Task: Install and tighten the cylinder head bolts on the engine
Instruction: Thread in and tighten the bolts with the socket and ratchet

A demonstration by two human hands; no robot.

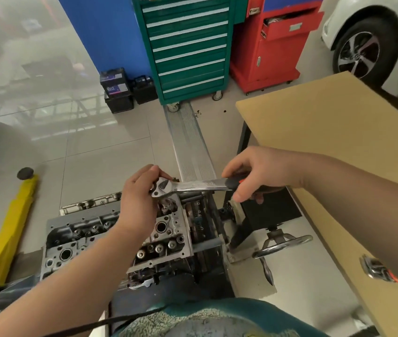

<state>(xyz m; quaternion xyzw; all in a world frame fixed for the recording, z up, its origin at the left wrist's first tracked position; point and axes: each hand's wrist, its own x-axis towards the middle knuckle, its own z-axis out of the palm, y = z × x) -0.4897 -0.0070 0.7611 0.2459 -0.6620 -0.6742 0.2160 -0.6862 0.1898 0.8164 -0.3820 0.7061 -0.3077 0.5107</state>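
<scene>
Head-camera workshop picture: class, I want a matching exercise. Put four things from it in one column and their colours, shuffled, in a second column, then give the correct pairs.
Things
1. drawer cabinet
2. tool cart
3. lift arm
4. car

Colours
A. yellow
B. white
C. green
D. red

Pairs: 1-C, 2-D, 3-A, 4-B.

The drawer cabinet stands left of the tool cart against the far wall, the lift arm lies on the floor at the left, and the car is at the top right.
</scene>
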